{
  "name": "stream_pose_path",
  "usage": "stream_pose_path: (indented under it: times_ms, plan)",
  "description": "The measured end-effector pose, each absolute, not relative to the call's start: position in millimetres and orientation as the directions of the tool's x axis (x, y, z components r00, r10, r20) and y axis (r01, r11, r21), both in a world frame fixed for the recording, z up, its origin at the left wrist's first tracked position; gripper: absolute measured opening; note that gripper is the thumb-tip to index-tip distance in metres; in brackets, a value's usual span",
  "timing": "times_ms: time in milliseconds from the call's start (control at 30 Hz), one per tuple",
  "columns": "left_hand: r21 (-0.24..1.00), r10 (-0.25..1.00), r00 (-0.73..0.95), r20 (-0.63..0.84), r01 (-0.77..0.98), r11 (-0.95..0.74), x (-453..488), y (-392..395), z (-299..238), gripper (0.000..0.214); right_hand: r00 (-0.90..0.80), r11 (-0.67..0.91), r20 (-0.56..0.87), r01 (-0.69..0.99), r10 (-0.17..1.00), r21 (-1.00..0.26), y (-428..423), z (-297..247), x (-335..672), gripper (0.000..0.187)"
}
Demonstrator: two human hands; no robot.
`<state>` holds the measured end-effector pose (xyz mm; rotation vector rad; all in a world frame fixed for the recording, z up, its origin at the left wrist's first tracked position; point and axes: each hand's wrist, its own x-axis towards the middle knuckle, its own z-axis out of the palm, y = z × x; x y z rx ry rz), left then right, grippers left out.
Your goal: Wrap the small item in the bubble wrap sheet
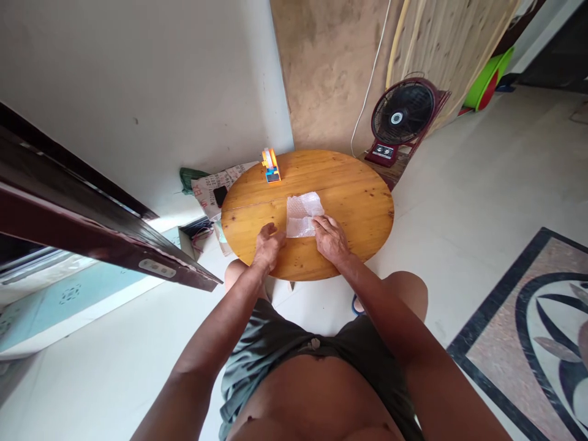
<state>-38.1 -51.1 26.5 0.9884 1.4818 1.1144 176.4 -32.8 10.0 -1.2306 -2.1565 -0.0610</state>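
Hands at a round wooden bench (358, 202), read from left to right. We see the left hand (269, 244) resting knuckles-up on the wood, its fingers (265, 232) curled loosely inward and reaching the left edge of the bubble wrap sheet (302, 211); whether they pinch that edge we cannot tell. The sheet lies flat near the middle of the bench, between the two hands. We see the right hand (329, 237) laid palm-down, fingers (319, 224) extended and close together, pressing the sheet's near right corner. A small orange-and-blue object (271, 166) stands at the far rim; a fan (400, 119) stands on the floor beyond.
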Motion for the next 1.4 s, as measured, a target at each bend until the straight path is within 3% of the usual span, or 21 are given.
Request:
stream_pose_path:
  times_ms: [67, 333, 467, 667, 867, 1100, 1400]
  plan:
    - [0.96, 0.939, -0.201, -0.278, -0.072, 0.269, -35, -57, 32, 0.068, -0.346, 0.553, 0.555, 0.79, 0.757, -0.263, -33, 8, 176, 0.043]
    - [0.886, 0.889, -0.089, -0.449, -0.175, 0.43, -31, -37, 51, 0.088, -0.336, 0.545, 0.557, 0.796, 0.76, -0.263, -33, 7, 176, 0.043]
    - [0.878, 0.87, -0.117, -0.478, -0.079, 0.472, -21, -22, 51, 0.084, -0.342, 0.55, 0.575, 0.802, 0.743, -0.234, -32, 5, 176, 0.042]
    - [0.864, 0.871, -0.117, -0.478, 0.114, 0.49, -2, -8, 54, 0.046, -0.338, 0.565, 0.612, 0.795, 0.715, -0.22, -29, 0, 176, 0.041]
    - [0.834, 0.898, -0.233, -0.373, 0.34, 0.435, 10, -5, 52, 0.083, -0.331, 0.562, 0.603, 0.791, 0.726, -0.243, -30, 2, 175, 0.043]
    - [0.898, 0.951, -0.07, -0.303, 0.313, 0.309, -5, -15, 49, 0.083, -0.327, 0.566, 0.601, 0.782, 0.729, -0.261, -33, 5, 174, 0.041]
    - [0.866, 0.893, 0.03, -0.45, 0.259, 0.428, -19, 1, 52, 0.048, -0.312, 0.565, 0.618, 0.782, 0.722, -0.265, -31, 2, 173, 0.039]
